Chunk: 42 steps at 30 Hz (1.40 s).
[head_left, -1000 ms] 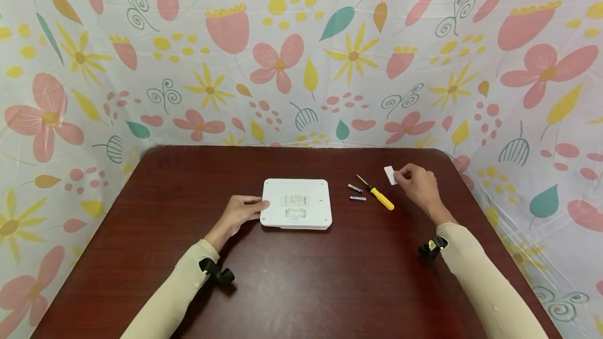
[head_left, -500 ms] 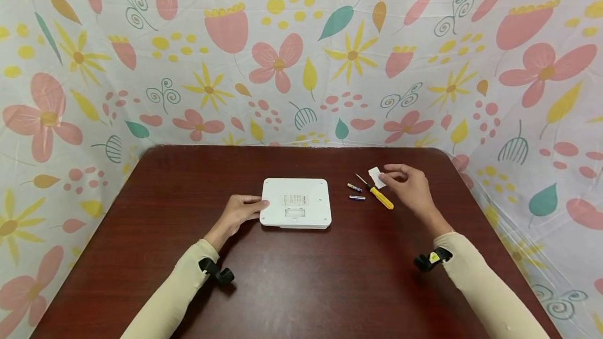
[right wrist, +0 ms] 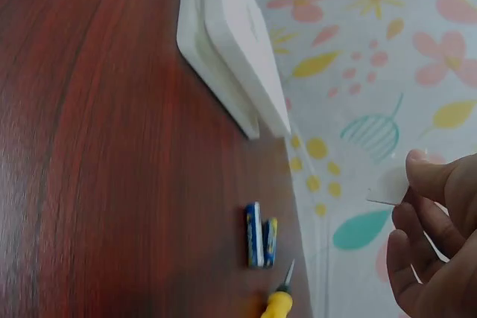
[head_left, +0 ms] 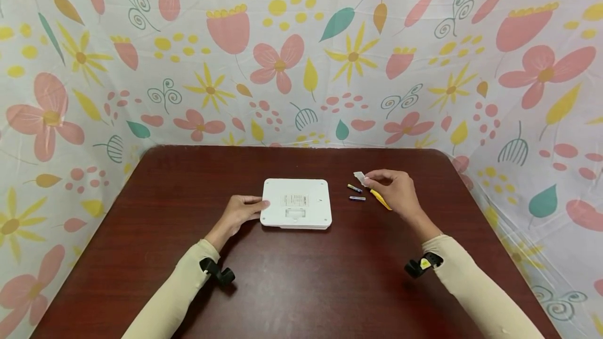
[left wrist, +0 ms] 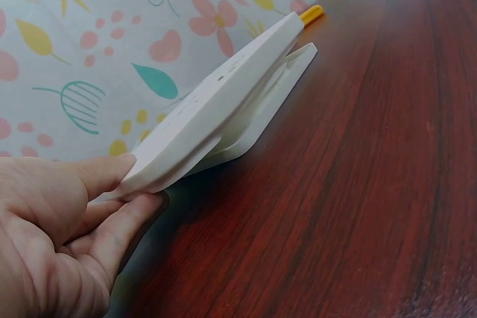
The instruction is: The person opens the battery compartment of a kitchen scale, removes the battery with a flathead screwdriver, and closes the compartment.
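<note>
A white digital scale (head_left: 270, 187) lies underside up on the table, its small battery compartment (head_left: 295, 213) uncovered below a printed label. Thumb above and fingers below, my left hand (head_left: 237, 213) pinches the scale's left edge; the left wrist view shows its two layers from the side. My right hand (head_left: 398, 190) holds a small white battery cover (head_left: 360, 178) between thumb and fingertips, raised over the table. Beneath that hand lies a screwdriver (head_left: 380, 200) with a yellow handle, its shaft hidden in the head view. Two small batteries (head_left: 357, 198) lie between scale and screwdriver.
The dark red-brown wooden table (head_left: 292, 286) has its far edge against a flower-patterned curtain (head_left: 301, 67), which also closes in both sides. Each forearm carries a black strap-on camera mount (head_left: 218, 272).
My right hand has moved left with the battery cover, from right of the screwdriver to above it, and the cover has tilted. My left hand and the scale stay in place.
</note>
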### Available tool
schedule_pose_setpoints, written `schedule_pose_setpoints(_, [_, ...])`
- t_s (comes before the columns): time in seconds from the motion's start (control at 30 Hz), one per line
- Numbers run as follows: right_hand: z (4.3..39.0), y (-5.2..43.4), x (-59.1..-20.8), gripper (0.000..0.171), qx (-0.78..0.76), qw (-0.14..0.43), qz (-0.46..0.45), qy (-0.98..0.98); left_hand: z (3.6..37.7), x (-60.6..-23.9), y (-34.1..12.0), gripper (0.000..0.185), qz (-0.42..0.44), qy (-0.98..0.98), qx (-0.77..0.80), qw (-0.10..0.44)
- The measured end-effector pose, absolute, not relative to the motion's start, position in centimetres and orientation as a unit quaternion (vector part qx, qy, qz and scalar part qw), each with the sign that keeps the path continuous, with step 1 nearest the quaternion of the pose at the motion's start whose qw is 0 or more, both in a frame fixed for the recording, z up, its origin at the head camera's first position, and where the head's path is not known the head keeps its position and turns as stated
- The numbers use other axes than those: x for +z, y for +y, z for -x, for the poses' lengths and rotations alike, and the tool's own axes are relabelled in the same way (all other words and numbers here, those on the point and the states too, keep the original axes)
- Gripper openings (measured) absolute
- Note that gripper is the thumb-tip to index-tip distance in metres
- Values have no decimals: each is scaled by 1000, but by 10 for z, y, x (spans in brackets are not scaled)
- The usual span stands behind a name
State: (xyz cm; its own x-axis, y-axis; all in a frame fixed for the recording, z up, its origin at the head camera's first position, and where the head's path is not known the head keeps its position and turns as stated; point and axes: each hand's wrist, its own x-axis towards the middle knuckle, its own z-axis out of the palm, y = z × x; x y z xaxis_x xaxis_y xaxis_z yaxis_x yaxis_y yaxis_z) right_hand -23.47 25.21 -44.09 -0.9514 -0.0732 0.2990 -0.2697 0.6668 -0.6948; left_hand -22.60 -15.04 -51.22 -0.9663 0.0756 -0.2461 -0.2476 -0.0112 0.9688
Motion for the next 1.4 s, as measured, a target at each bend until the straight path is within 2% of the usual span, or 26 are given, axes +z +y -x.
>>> schedule_pose_setpoints(0.3, [222, 210, -429, 14, 371, 158, -163, -900, 226, -512, -151, 44, 61, 694, 708, 115])
schedule_pose_setpoints(0.63, [211, 163, -439, 15, 241, 268, -341, -868, 226, -512, -151, 42, 68, 696, 705, 115])
schedule_pose_setpoints(0.83, [208, 147, -444, 11, 154, 317, -413, -839, 225, -511, -151, 43, 63, 697, 704, 116])
schedule_pose_setpoints(1.1, [204, 130, -447, 6, 106, 323, -465, -817, 226, -510, -150, 43, 62, 693, 709, 115])
schedule_pose_setpoints(1.4, [196, 109, -463, 23, 14, 325, -465, -823, 226, -512, -150, 41, 65, 689, 713, 114])
